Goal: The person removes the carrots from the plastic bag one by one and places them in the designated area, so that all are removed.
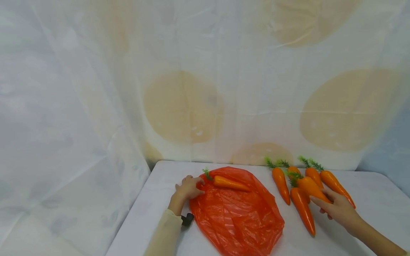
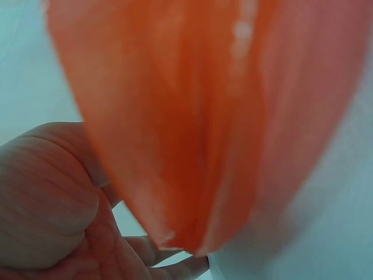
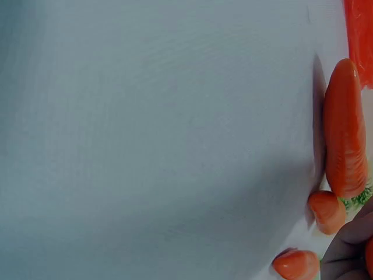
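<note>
A red plastic bag lies spread on the white table, with one orange carrot with a green top on its far part. My left hand is at the bag's left edge, fingers and thumb curled about it. In the left wrist view, a fold of the bag hides part of that hand. My right hand grips another carrot near its pointed end, over a group of carrots. In the right wrist view, only a bit of the hand shows, at the lower right edge.
Several carrots with green tops lie right of the bag, one nearest and another at the far right. A pale curtain with tan spots hangs behind the table. A small dark object is at my left wrist.
</note>
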A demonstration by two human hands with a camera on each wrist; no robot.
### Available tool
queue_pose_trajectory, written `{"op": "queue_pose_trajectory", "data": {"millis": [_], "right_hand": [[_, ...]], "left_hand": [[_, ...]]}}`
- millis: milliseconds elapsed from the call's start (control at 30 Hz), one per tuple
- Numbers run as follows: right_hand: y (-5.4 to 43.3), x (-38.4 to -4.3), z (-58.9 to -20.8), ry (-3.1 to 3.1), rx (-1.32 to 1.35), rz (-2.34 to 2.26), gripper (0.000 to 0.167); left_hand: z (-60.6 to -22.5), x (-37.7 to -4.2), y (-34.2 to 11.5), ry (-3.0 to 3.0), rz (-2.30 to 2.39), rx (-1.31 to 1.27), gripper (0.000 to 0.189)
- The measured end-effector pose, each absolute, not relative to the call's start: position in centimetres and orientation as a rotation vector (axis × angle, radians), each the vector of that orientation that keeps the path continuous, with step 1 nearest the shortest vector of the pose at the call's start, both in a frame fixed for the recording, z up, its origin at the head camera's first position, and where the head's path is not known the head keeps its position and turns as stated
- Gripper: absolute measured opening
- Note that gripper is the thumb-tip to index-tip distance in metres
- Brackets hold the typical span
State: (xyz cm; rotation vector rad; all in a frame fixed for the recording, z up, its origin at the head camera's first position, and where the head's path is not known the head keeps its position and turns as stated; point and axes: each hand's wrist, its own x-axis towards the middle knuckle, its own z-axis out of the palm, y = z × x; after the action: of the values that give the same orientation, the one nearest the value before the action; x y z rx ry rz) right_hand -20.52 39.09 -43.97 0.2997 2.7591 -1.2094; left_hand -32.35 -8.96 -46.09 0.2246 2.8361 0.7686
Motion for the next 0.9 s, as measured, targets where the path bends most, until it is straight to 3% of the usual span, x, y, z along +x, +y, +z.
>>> {"op": "queue_pose_trajectory", "data": {"millis": [567,900], "right_hand": [[39.9,-19.8,-45.5,2.749,0.395,-1.185,0.080],[39.8,-20.4,-45.6,2.726,0.421,-1.186,0.089]], "left_hand": [[-47.2,-32.0,-8.8,2.852,0.764,0.278,0.021],[-46.6,-32.6,-9.2,2.860,0.762,0.267,0.022]]}}
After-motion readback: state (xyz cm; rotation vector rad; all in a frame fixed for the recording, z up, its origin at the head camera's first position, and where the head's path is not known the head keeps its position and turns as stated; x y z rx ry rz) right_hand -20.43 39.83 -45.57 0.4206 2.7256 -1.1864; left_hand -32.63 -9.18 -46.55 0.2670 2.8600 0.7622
